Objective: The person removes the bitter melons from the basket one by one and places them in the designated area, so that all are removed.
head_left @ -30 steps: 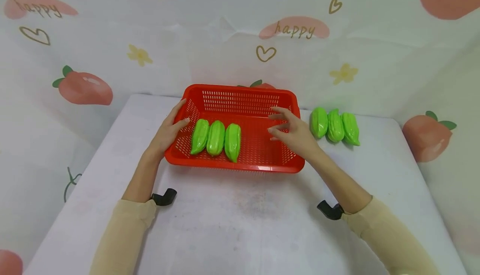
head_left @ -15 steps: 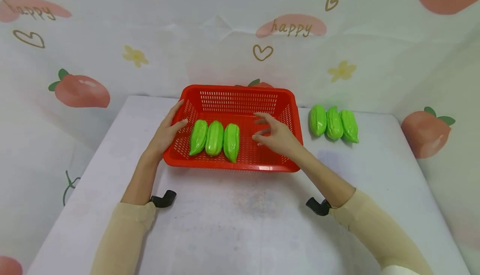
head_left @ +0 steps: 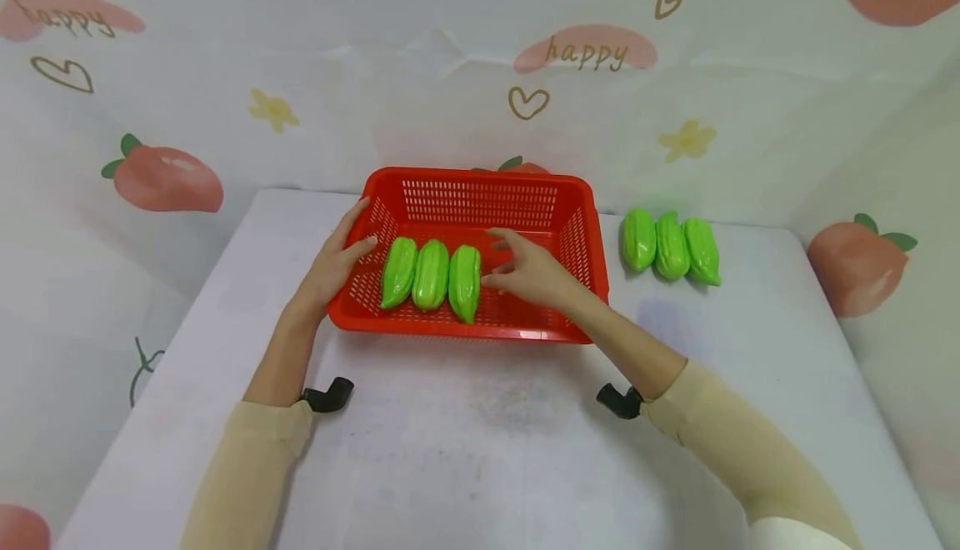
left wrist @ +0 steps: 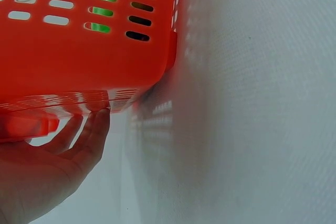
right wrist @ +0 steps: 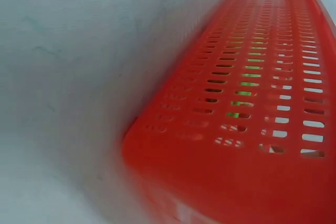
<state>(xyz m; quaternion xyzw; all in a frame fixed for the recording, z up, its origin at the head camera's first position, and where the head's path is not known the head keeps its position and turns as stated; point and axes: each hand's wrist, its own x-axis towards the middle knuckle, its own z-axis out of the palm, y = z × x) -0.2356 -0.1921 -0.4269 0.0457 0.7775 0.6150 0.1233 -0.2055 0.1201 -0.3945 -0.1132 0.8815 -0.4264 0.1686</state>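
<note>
A red slotted basket (head_left: 480,182) stands at the middle of the table. Three green gourds lie side by side in its left half: (head_left: 399,271), (head_left: 431,273), (head_left: 465,282). My left hand (head_left: 337,262) rests against the basket's left rim with its fingers straight, and in the left wrist view my left hand (left wrist: 52,166) lies under the basket's rim (left wrist: 79,51). My right hand (head_left: 525,271) hovers inside the basket, fingers loosely spread, right beside the rightmost gourd and holding nothing. Whether it touches that gourd is unclear.
Three more green gourds (head_left: 670,245) lie in a row on the white table (head_left: 480,450), right of the basket. A patterned cloth backdrop (head_left: 225,75) rises behind and beside the table. Through the basket wall (right wrist: 252,129), green shows in the slots.
My right hand has moved left from the basket's right rim across the inside to beside the gourds. The left hand and basket have stayed put.
</note>
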